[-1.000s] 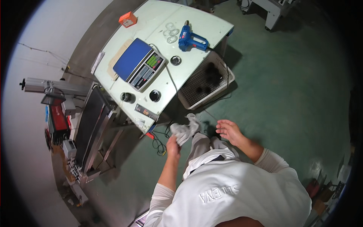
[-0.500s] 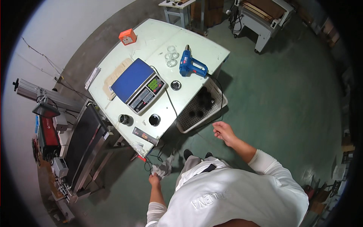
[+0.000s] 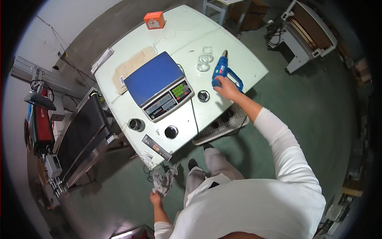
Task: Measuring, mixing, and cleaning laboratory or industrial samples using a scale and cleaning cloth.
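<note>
My left hand [image 3: 156,197] is closed on a crumpled grey cloth [image 3: 164,180], which hangs beside the table's near corner. Over at the table's right side, my right hand [image 3: 227,88] has its fingers curled over the rear end of a blue heat gun [image 3: 220,71]. The heat gun lies on the white table [image 3: 187,36], its metal nozzle pointing away from me. Several small clear glass or plastic pieces [image 3: 204,59] stand left of it. Near my right hand lies a small round black-rimmed piece [image 3: 203,96].
A scale [image 3: 153,79] with a blue platform occupies the table's middle. Around it are a dark jar [image 3: 136,124], a black round piece [image 3: 171,132], a dark flat strip [image 3: 156,147] and an orange box [image 3: 154,20]. A basket [image 3: 215,133] sits below; a conveyor [image 3: 81,139] stands left.
My right hand has moved forward from beside the table onto the heat gun. The view has shifted as I came closer to the table. The cloth stays in my left hand.
</note>
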Tool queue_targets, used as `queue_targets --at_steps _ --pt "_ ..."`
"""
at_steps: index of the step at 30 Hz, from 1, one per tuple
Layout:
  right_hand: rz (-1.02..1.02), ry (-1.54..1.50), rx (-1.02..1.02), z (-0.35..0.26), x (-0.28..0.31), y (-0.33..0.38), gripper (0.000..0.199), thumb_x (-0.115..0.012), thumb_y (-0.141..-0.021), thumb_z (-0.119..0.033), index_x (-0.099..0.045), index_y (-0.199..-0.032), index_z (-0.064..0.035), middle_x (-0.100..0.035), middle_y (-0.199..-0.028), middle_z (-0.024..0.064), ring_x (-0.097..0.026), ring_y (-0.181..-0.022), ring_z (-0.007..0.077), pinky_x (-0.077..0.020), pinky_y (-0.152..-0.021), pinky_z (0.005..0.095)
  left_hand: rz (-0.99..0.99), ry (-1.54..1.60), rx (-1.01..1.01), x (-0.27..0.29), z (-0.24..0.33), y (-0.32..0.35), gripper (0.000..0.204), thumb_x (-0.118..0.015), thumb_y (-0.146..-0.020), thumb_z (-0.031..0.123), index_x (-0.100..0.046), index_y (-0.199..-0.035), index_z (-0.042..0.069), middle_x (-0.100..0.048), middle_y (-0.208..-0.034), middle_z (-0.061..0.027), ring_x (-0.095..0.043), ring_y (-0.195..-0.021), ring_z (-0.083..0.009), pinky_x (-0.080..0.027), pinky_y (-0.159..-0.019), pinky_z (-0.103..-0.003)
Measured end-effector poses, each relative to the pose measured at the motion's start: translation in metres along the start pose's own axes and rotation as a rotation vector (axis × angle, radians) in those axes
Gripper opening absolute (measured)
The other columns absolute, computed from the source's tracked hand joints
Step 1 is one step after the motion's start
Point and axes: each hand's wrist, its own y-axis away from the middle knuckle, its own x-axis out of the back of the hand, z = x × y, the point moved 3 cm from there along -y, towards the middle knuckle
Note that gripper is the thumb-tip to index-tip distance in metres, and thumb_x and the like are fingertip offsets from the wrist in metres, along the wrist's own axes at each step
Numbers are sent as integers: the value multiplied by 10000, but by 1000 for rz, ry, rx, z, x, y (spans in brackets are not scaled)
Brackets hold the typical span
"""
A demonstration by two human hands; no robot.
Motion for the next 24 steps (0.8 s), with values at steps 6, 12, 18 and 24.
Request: queue_targets --at_steps 6,12,18,24 --pt "-75 272 -111 0 -20 -117 625 -653 -755 -272 -364 -1283 -105 -445 -1193 231 -508 -1072 374 -451 -861 433 242 22 147 22 -38 73 254 -552 -833 97 -567 -1024 -68 -626 -917 -118 -592 -808 -189 -470 -703 -325" --pt "-65 356 -146 14 -41 -169 757 -675 -727 -355 -286 -1343 -150 -426 -1212 219 -503 -1087 377 -461 -858 457 356 81 265 22 -54 126 250 -548 -842 91 -557 -1019 -85 -621 -910 -126 -590 -799 -199 -469 -692 -322" --pt "-82 374 -135 27 -46 -188 726 -695 -697 -345 -360 -1291 -97 -435 -1210 199 -518 -1071 362 -464 -866 428 374 56 337 24 -59 151 226 -526 -840 66 -552 -1000 -92 -617 -917 -137 -584 -812 -202 -468 -702 -326" --pt "146 182 106 -5 -7 -182 662 -722 -666 -353 -472 -1161 8 -492 -1116 223 -536 -1009 365 -454 -854 391 383 64 323 20 -77 154 258 -541 -837 92 -555 -1015 -94 -626 -935 -151 -589 -825 -216 -463 -734 -342"
